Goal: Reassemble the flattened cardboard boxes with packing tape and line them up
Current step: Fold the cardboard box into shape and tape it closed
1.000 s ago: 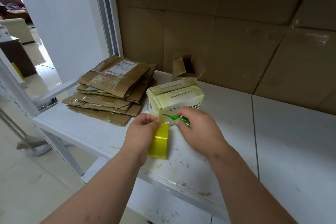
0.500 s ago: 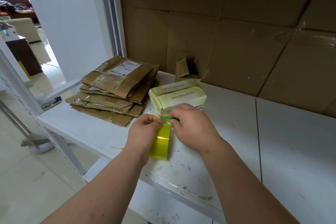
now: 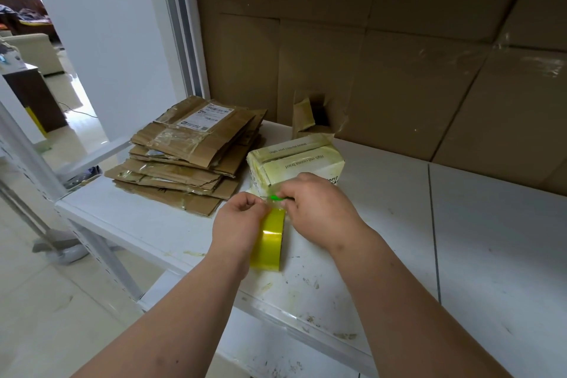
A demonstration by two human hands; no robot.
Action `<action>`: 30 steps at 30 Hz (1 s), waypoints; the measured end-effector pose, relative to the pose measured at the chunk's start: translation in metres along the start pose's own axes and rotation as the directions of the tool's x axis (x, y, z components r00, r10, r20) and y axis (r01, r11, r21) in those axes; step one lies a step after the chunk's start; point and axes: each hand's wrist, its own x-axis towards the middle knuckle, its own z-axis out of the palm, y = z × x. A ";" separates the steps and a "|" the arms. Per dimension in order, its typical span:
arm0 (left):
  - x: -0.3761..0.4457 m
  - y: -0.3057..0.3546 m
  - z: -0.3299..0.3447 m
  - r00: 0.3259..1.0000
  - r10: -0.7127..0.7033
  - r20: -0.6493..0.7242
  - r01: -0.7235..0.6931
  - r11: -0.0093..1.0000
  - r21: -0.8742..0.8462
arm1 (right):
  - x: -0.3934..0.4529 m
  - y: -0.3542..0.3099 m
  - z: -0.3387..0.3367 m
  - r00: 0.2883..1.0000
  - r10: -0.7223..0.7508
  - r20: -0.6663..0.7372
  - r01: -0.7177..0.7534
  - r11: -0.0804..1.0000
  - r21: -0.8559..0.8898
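Partly behind both hands (image 3: pixel 277 212), green tool (image 3: pixel 276 198) over tape roll (image 3: pixel 270 242).

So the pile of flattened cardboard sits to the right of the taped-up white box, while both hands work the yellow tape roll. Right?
Not quite: the head view shows the pile of flattened cardboard to the left of the white box. Both hands do work the yellow tape roll.

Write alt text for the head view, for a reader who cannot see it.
Two bare hands work at a yellow tape roll standing on a white shelf: the left hand holds the roll, the right hand holds a small green tool. Behind sit a taped pale box and a stack of flattened cardboard boxes.
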 end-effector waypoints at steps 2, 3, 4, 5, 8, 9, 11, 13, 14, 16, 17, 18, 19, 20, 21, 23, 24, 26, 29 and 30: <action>0.002 0.001 0.000 1.000 0.014 -0.025 -0.013 1.000 0.026 | -0.003 0.006 -0.002 1.000 0.021 -0.012 -0.021 1.000 0.015; 0.004 0.001 -0.001 0.999 0.013 -0.046 -0.012 1.000 0.029 | -0.005 0.010 -0.002 0.999 0.037 -0.021 -0.037 0.999 0.004; 0.006 0.001 -0.003 0.997 0.007 -0.071 -0.006 1.000 0.023 | -0.007 0.016 -0.003 0.998 0.057 -0.034 -0.058 0.998 -0.024; 0.008 0.001 -0.004 0.996 -0.001 -0.093 0.002 1.000 0.009 | -0.008 0.022 -0.004 0.996 0.080 -0.049 -0.082 0.995 -0.053; 0.011 0.001 -0.008 0.996 -0.014 -0.091 0.012 1.000 -0.021 | -0.010 0.039 -0.003 0.986 0.149 -0.069 -0.153 0.986 -0.063; 0.011 0.001 -0.008 0.997 -0.014 -0.070 0.013 1.000 -0.019 | -0.011 0.043 -0.001 0.984 0.167 -0.057 -0.171 0.984 -0.057; 0.008 0.001 -0.003 1.000 0.006 -0.008 -0.006 1.000 0.022 | -0.013 0.048 0.005 0.980 0.195 -0.026 -0.196 0.980 -0.018; 0.005 0.000 0.002 0.998 0.041 0.044 -0.045 0.996 0.080 | -0.017 0.050 0.011 0.978 0.208 -0.013 -0.207 0.977 0.048; 0.005 0.000 0.002 0.998 0.044 0.049 -0.048 0.994 0.093 | -0.019 0.051 0.014 0.975 0.222 -0.006 -0.221 0.973 0.064; 0.007 0.001 0.000 0.999 0.021 0.034 -0.024 0.996 0.083 | -0.023 0.058 0.017 0.956 0.292 0.032 -0.293 0.956 0.029; 0.008 0.002 -0.002 1.000 0.008 0.028 -0.010 0.997 0.071 | -0.025 0.063 0.017 0.939 0.337 0.063 -0.336 0.941 -0.026; 0.009 0.003 -0.005 1.000 0.001 0.024 -0.002 0.998 0.063 | -0.027 0.068 0.018 0.919 0.382 0.096 -0.374 0.923 -0.094; 0.010 0.004 -0.006 1.000 -0.003 0.025 0.002 0.998 0.061 | -0.029 0.072 0.019 0.898 0.424 0.118 -0.405 0.901 -0.159; 0.010 0.006 -0.006 1.000 -0.007 0.028 0.006 0.998 0.063 | -0.031 0.075 0.020 0.882 0.456 0.119 -0.425 0.879 -0.214; 0.010 0.008 -0.006 0.999 -0.010 0.033 0.008 0.998 0.066 | -0.031 0.076 0.022 0.878 0.468 0.102 -0.430 0.863 -0.266; 0.010 0.010 -0.004 0.999 -0.007 0.045 0.003 0.997 0.074 | -0.029 0.078 0.025 0.893 0.448 0.046 -0.399 0.835 -0.378; 0.010 0.011 -0.004 0.999 0.003 0.050 -0.007 0.997 0.075 | -0.028 0.077 0.026 0.899 0.438 0.021 -0.393 0.827 -0.403; 0.011 0.015 -0.004 0.997 0.041 0.061 -0.046 0.995 0.087 | -0.024 0.075 0.025 0.908 0.414 -0.060 -0.408 0.845 -0.346; 0.014 0.022 -0.007 0.991 0.100 0.092 -0.110 0.987 0.118 | -0.016 0.065 0.023 0.902 0.315 -0.296 -0.350 0.934 -0.072; 0.015 0.025 -0.008 0.988 0.113 0.104 -0.126 0.984 0.126 | -0.012 0.061 0.021 0.885 0.265 -0.382 -0.293 0.956 -0.016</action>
